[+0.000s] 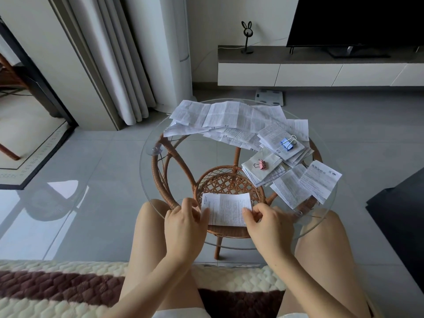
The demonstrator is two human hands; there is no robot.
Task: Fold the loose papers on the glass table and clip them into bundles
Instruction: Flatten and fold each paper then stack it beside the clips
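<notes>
**Glass, rattan and thin printed paper above a glossy tiled floor**

The bench top (206,148) was clear, smooth glass over a woven rattan frame (229,182), reddish-brown and matt. The loose papers (229,118) at upper centre were thin, creased and matt, as was the folded sheet (227,210) at lower centre. The blue clip (288,141) and pink clip (261,164) had coloured bodies and shiny wire handles. The floor (91,214) was grey, mirror-glossy tile; the curtain (128,72) at upper left was matt cloth, and the blanket (57,271) along the bottom was plush.

left hand (183,223), right hand (268,223) side by side, fingers curled, each pinching paper (227,210) edge
</notes>
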